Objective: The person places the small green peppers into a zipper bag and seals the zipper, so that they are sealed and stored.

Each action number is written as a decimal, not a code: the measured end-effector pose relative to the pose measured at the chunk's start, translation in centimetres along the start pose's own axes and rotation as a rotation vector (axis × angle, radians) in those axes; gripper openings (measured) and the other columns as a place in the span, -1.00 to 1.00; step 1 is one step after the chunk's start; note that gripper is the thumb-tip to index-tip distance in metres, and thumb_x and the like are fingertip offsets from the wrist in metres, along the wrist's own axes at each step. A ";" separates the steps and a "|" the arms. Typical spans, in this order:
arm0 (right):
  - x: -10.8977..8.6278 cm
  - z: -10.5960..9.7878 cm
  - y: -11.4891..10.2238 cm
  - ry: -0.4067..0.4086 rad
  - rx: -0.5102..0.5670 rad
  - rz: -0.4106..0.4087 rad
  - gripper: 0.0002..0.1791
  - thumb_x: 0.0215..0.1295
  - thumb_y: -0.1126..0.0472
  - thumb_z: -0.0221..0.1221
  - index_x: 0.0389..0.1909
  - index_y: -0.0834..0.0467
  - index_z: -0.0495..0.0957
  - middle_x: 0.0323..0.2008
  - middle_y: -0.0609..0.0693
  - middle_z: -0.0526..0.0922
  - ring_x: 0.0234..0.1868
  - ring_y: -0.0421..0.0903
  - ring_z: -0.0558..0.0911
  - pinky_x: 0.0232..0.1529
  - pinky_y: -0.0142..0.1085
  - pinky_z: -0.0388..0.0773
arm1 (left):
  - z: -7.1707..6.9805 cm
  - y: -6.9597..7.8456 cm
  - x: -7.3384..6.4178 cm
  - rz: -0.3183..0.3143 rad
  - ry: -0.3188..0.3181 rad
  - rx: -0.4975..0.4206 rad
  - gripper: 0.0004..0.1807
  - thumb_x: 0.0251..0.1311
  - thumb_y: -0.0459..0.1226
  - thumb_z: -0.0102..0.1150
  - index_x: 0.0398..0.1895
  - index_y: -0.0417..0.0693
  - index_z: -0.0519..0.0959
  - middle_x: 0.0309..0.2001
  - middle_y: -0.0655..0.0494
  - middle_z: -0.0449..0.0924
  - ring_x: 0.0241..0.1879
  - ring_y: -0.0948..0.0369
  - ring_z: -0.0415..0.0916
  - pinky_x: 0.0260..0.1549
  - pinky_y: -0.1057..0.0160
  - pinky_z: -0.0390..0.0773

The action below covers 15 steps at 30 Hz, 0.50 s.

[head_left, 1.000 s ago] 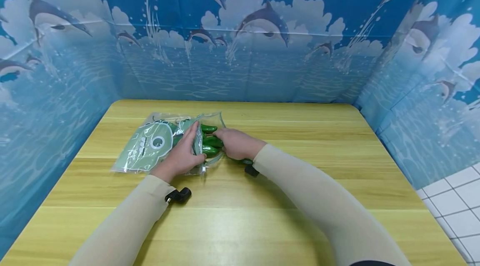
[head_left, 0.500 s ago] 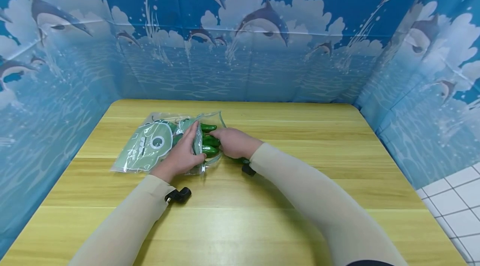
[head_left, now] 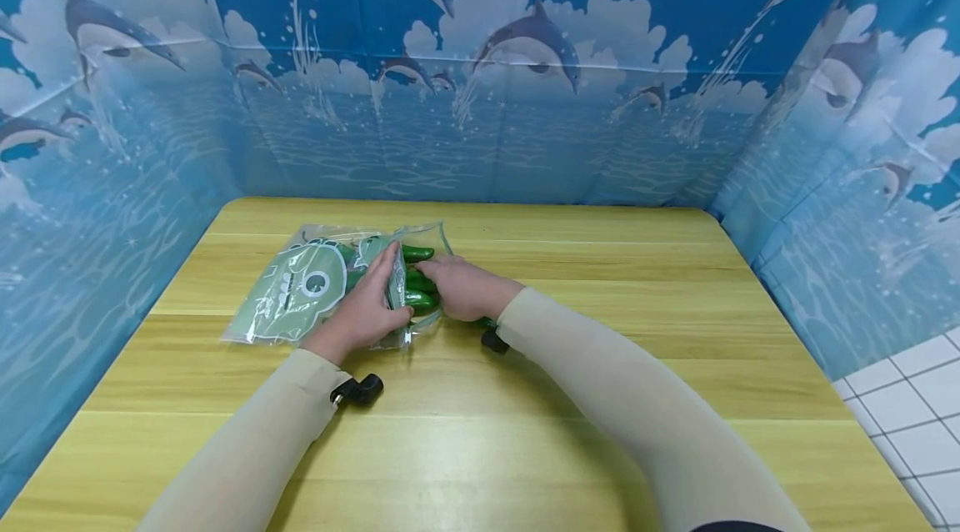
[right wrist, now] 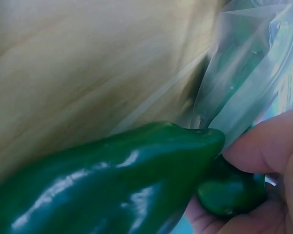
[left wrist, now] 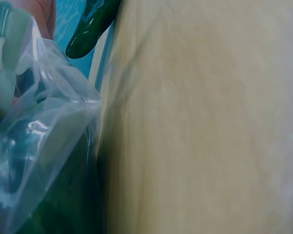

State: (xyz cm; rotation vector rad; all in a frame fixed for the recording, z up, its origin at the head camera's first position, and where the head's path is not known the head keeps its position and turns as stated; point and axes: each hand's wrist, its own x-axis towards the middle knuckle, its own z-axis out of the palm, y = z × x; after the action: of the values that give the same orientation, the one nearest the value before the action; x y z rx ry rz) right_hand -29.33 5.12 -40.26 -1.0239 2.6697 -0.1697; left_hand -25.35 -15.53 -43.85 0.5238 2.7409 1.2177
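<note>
A clear zip bag with a pale green cartoon print lies on the table's left part, its mouth facing right. Several long, glossy green peppers show in the mouth. My left hand lies across the bag near its opening, thumb and fingers spread apart, holding the upper edge. At the mouth, my right hand pinches a green pepper between thumb and fingers. Another large pepper sits close to the right wrist camera, its narrow end by the thumb. In the left wrist view, a pepper end shows beyond the bag.
The wooden table stretches to the right and front of the bag. A blue dolphin-print curtain stands along its back and sides. Small black wrist cameras hang at both cuffs.
My right hand has moved slightly left, further toward the bag's mouth. The left hand and the bag have stayed in place.
</note>
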 end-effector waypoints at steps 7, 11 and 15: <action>-0.2 0.1 0.1 0.023 0.044 0.012 -0.19 0.45 0.50 0.05 0.68 0.09 0.13 0.50 0.24 0.34 0.31 -0.01 0.56 0.32 -0.22 0.58 | 0.0 0.0 0.0 -0.004 -0.004 0.006 0.21 0.21 -0.17 0.22 0.75 0.13 -0.38 0.75 -0.05 -0.39 0.68 -0.23 -0.14 0.43 -0.37 0.31; 0.0 0.2 0.2 0.040 0.034 0.018 -0.26 0.53 0.36 0.11 0.67 0.08 0.17 0.47 0.21 0.40 0.29 -0.02 0.58 0.29 -0.22 0.60 | 0.0 0.0 0.0 -0.005 -0.004 0.004 0.20 0.22 -0.17 0.22 0.75 0.12 -0.38 0.75 -0.05 -0.38 0.68 -0.24 -0.13 0.41 -0.37 0.34; 0.2 0.3 0.1 0.076 0.050 0.032 -0.35 0.56 0.25 0.17 0.60 0.17 0.27 0.43 0.17 0.47 0.36 0.00 0.55 0.37 -0.15 0.55 | -0.1 0.2 -0.1 -0.010 -0.004 0.005 0.21 0.21 -0.17 0.23 0.75 0.12 -0.37 0.75 -0.04 -0.37 0.66 -0.26 -0.07 0.34 -0.34 0.43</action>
State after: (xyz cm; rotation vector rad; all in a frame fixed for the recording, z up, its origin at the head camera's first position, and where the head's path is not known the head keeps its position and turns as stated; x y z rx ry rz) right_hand -29.42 5.03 -40.57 -0.9779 2.7329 -0.2720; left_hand -25.18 -15.52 -43.63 0.5110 2.7408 1.2066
